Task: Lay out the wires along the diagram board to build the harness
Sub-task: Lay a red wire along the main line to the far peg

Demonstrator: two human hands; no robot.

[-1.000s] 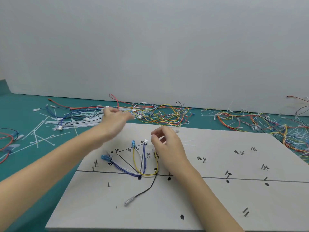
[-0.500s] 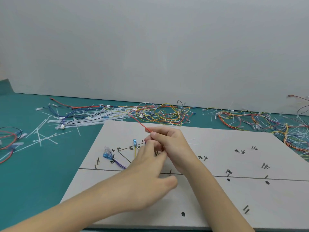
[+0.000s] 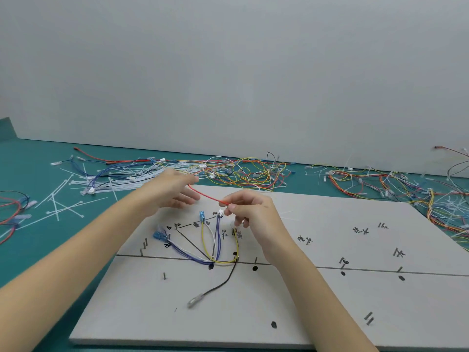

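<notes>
The white diagram board (image 3: 317, 298) lies on the teal table, with drawn lines, labels and metal pins. Yellow, purple, white and black wires (image 3: 215, 250) fan out on it from a point near its middle line, ending in blue connectors (image 3: 202, 216). A thin red wire (image 3: 205, 195) stretches taut between my two hands above the board's far edge. My right hand (image 3: 250, 212) pinches one end of it between thumb and forefinger. My left hand (image 3: 172, 190) reaches toward the wire pile, fingers spread, the red wire running to its fingertips.
A tangle of loose coloured wires (image 3: 243, 171) and white cable ties (image 3: 61, 201) lies along the wall behind the board. More wires (image 3: 396, 186) are heaped at the right. Red wires (image 3: 10, 209) lie at the left edge. A black wire with a clear terminal (image 3: 195, 299) trails toward me.
My left hand has gone from near my right hand back out toward the wire pile. The red wire is now drawn out between both hands.
</notes>
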